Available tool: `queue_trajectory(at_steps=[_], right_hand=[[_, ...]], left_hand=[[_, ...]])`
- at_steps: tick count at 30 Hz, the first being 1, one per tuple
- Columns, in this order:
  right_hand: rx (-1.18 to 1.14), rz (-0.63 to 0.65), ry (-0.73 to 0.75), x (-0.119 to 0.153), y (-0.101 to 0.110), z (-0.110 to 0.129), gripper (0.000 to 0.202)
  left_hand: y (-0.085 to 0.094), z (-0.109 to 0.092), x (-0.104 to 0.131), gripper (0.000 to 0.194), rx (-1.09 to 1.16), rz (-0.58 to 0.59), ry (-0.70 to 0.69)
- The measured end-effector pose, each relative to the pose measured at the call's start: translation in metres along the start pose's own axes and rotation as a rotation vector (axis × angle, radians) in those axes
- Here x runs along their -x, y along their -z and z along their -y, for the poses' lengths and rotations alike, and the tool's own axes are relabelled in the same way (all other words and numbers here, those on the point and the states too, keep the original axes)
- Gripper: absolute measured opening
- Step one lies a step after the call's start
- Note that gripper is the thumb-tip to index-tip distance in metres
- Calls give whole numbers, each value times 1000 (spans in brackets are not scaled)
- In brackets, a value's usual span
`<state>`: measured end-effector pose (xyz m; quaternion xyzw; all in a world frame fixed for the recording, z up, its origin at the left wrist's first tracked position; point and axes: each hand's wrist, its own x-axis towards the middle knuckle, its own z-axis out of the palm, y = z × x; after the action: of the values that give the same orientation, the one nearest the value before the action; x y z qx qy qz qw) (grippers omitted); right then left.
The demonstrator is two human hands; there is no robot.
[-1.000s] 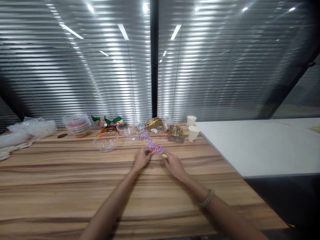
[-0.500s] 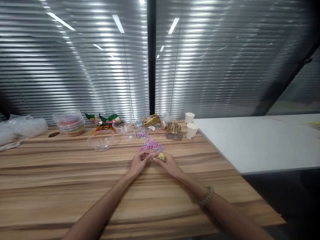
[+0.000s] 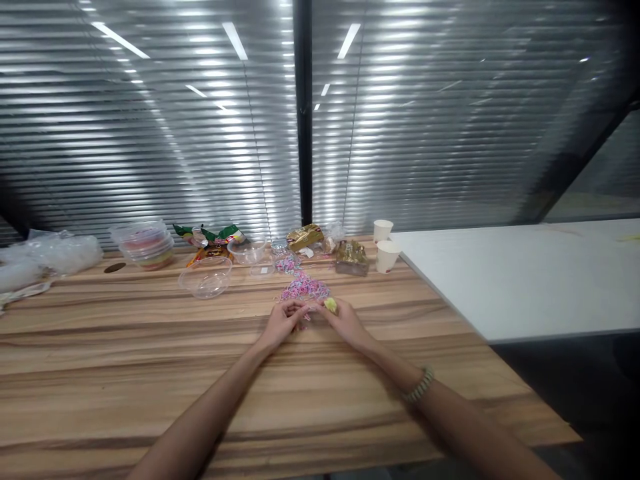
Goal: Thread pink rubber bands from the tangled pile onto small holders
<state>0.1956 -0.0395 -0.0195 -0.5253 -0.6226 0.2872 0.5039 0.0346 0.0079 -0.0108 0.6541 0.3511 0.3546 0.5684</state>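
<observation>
Just this side of a loose pile of small pink, lilac and bluish rubber bands (image 3: 305, 287), my two hands meet over the table. My left hand (image 3: 282, 323) is closed, thumb and fingers pinching a few pale pink rubber bands (image 3: 307, 316). My right hand (image 3: 346, 325) pinches the same bands from the other side, its fingertips almost touching the left ones. A fluffy yellow piece (image 3: 331, 305) sits at the right hand's fingers; whether it is worn or held is not clear. The bands between the fingertips are partly hidden.
Behind the pile lie a clear lidded container (image 3: 262, 268), a gold wrapper (image 3: 305, 237) and a gold-brown pack (image 3: 351, 259). Paper cups (image 3: 387, 257) stand at right. Clear bowls (image 3: 206, 279), snack bags (image 3: 210, 237) and stacked tubs (image 3: 145, 245) are to the left. A white table (image 3: 500, 280) adjoins.
My hands stay together with slight finger movement; more of the pale pink bands shows between the fingertips. The whole view has shifted slightly.
</observation>
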Motion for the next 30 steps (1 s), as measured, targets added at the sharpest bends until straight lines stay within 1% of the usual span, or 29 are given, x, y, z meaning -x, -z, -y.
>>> queue_trajectory(at_steps=[2,5,8,15,20,22,25,26,28,30], right_hand=[[23,-10,-4,0,0,-1,32],[55,-38,-12,-1,2,-4,32],[87,-62,-13,-2,4,-7,33],[185,-50,5,-2,4,-6,35],[384,-113,-26,-2,7,-9,35],[409,-115,-24,-2,8,-10,32],[318,-65,52,1,6,-6,28],[274,-19,95,2,5,-4,26],[210,128,187,5,3,0,22],[217,244,239,7,2,3,20]], left_hand=[[0,1,0,33,-4,15,-7],[0,3,-1,32,-48,46,-56],[1,4,-1,32,-85,49,-80],[1,7,-2,34,-57,25,-64],[1,6,-3,33,-16,-22,-59],[2,6,-3,33,19,-43,-61],[2,4,-2,36,56,-80,-57],[1,4,-2,37,55,-88,-53],[-2,4,1,37,48,-93,-39],[-7,3,4,36,44,-80,-28]])
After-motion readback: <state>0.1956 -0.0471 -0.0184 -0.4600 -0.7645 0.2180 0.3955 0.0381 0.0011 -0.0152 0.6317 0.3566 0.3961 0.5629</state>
